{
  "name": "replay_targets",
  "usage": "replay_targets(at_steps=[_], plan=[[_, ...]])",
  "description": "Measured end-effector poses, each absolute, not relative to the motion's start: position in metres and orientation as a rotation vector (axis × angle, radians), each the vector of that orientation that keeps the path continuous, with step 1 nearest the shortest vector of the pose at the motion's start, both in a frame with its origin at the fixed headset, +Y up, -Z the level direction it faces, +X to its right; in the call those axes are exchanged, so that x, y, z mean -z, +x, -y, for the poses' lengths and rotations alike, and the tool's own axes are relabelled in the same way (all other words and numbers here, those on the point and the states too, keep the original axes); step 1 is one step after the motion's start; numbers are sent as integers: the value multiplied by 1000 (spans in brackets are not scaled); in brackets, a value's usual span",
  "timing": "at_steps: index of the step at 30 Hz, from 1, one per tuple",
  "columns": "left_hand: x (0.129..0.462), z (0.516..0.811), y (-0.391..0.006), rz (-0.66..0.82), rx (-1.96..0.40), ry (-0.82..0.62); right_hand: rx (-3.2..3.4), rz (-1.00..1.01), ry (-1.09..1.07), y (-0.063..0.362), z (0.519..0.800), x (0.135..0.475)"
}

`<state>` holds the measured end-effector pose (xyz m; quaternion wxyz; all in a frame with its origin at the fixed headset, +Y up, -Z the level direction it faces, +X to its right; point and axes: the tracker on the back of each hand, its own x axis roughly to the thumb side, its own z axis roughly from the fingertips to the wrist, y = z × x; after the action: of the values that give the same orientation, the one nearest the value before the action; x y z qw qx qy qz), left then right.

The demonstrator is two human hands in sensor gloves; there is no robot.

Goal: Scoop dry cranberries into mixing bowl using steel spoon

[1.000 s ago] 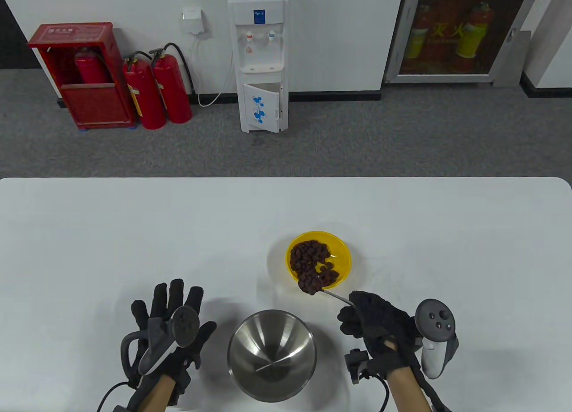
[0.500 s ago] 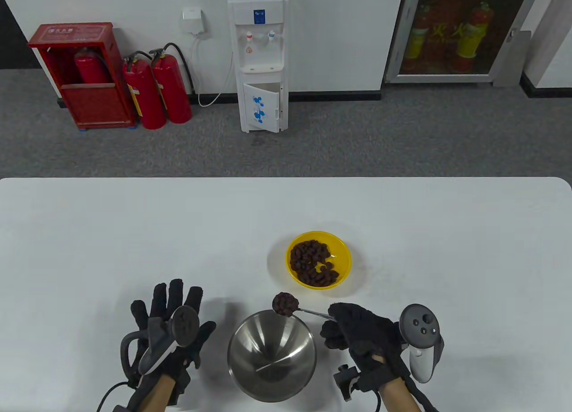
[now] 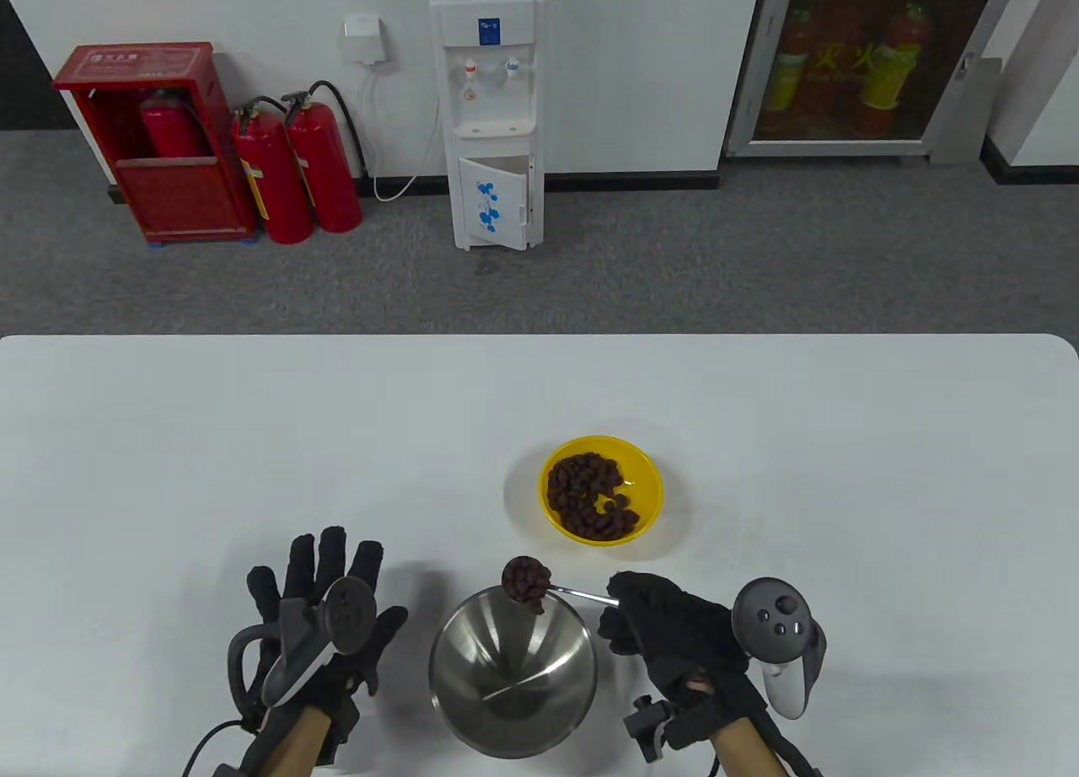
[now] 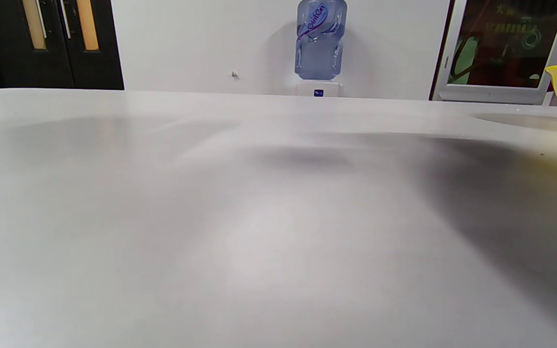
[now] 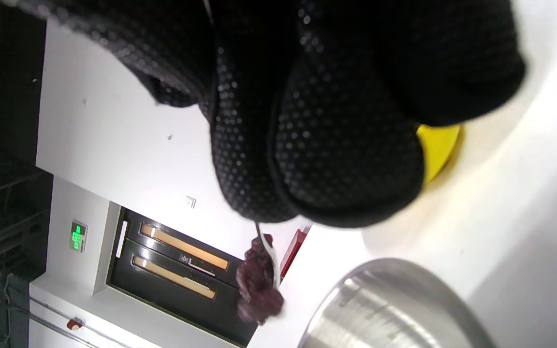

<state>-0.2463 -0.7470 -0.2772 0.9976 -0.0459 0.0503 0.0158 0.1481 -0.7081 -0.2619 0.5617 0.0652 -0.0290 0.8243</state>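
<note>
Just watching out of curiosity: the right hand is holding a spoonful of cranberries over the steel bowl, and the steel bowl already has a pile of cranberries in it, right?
Not quite. The table view shows the steel bowl still empty. The rest holds: the right hand holds the spoon of cranberries over its rim.

High table view looking down, low level left wrist, sideways right wrist, all sharing yellow bowl (image 3: pixel 649 482).

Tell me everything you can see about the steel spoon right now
The steel spoon is a slim, shiny metal spoon with a thin handle. The right hand grips the handle's end. Its bowl is heaped with dark red dry cranberries and hangs over the far rim of the steel mixing bowl, tipping toward it; a few berries seem to be spilling off. In the right wrist view it shows edge-on below the gloved fingers. It touches no other thing.
</note>
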Motion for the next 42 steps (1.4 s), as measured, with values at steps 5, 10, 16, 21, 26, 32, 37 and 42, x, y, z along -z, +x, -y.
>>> replay_targets(at_steps=[5, 10, 16, 21, 26, 32, 37, 42], plan=[[277, 747, -246, -99, -29, -92, -1971, 79, 170, 147, 708, 262], [277, 747, -246, -100, -31, -91, -2019, 113, 229, 146, 706, 262], [277, 747, -246, -100, -31, -92, -2098, 214, 319, 146, 701, 260], [277, 747, -246, -100, -31, -91, -2116, 311, 399, 145, 696, 257], [277, 747, -246, -100, -30, -91, -2147, 340, 434, 145, 697, 257], [277, 747, -246, -100, -36, -92, -2124, 305, 393, 145, 700, 259], [277, 746, -247, -99, -48, -87, -2126, 372, 200, 149, 695, 270], [278, 748, -246, -101, -41, -94, -2249, 492, 36, 150, 700, 301]])
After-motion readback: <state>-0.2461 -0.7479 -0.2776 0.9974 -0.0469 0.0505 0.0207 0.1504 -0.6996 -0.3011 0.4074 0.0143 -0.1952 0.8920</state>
